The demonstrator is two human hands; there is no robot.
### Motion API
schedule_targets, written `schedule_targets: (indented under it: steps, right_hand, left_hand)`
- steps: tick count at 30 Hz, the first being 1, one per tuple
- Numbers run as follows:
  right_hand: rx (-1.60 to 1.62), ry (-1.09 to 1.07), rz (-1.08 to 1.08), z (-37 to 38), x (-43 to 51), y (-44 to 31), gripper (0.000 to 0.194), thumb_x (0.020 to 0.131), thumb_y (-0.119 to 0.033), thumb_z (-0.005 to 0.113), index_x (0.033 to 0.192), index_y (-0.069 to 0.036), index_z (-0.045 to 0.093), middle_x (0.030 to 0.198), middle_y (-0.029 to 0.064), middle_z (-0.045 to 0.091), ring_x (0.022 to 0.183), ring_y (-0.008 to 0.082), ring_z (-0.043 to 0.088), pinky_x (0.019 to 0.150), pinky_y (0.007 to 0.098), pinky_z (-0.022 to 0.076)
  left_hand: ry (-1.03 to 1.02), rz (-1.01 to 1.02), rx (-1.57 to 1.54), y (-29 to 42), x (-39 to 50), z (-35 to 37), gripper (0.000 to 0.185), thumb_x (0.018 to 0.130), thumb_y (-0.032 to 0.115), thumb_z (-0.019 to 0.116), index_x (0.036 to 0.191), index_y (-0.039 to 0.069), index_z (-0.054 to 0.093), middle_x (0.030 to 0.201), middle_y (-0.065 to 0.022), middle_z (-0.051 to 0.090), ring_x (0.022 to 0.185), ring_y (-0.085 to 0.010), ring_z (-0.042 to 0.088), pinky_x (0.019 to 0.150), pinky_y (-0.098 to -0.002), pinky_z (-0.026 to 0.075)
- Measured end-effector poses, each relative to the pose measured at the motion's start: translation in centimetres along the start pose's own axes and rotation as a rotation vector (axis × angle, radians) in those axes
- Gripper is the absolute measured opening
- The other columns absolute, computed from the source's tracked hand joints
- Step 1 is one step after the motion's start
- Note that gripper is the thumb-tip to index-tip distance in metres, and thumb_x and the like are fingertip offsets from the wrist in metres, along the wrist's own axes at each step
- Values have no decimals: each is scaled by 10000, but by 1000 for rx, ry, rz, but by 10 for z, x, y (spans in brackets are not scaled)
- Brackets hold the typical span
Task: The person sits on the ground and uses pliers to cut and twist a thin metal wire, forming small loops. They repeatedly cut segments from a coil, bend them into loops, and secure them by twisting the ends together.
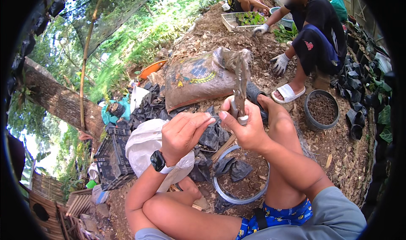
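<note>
My left hand point(187, 133), with a smartwatch on its wrist, pinches something thin, apparently a short piece of wire, at the fingertips. My right hand point(245, 124) is closed around an upright, dirt-coated tool point(240, 81) with pale grip parts; its exact kind I cannot tell. The thin piece spans the small gap between both hands. Below them a coil of wire point(241, 202) lies on the ground between my legs, with black plastic pieces point(241, 170) inside it. A bundle of thin sticks point(223, 148) lies beside the coil.
A filled sack point(199, 81) lies ahead, near black plastic bags point(149, 103). A white sack point(142, 141) and black crate point(114, 164) stand left. At right is a pot of soil point(322, 110). A gloved person point(320, 33) crouches ahead; another person sits by a plant tray point(233, 22).
</note>
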State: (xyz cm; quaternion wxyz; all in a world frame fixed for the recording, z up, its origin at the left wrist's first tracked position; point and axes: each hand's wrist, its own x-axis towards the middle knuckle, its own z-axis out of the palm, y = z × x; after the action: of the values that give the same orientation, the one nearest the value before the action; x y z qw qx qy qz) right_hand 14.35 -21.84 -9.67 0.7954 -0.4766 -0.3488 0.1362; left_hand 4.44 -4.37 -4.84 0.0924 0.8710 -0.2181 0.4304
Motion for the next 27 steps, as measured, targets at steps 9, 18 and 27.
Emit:
schedule_targets:
  steps: [9,18,27]
  right_hand:
    - [-104,-7,-7,-4,3,-7,102,990,-78,701,1006,-45,606,824,-48,558,765,26,481,663,231,405]
    - [-185,-34,-52,-7,4,-8,91,973,-71,705,1002,-30,629,817,-17,588,770,47,512,653,257,428]
    - [-478,12,-574,-7,17,0,88,973,-42,707,1010,-5,636,877,43,625,773,78,576,648,269,448]
  left_hand:
    - [3,3,4,-1,0,3,273,775,21,880,1013,53,751,923,-80,775,789,-245,739,679,-340,596]
    - [28,-38,27,0,5,7,221,799,-24,853,986,28,747,913,-101,768,811,-256,736,689,-347,578]
    - [27,-284,-111,6,8,12,175,834,-14,823,979,36,739,933,-111,754,851,-282,715,763,-374,560]
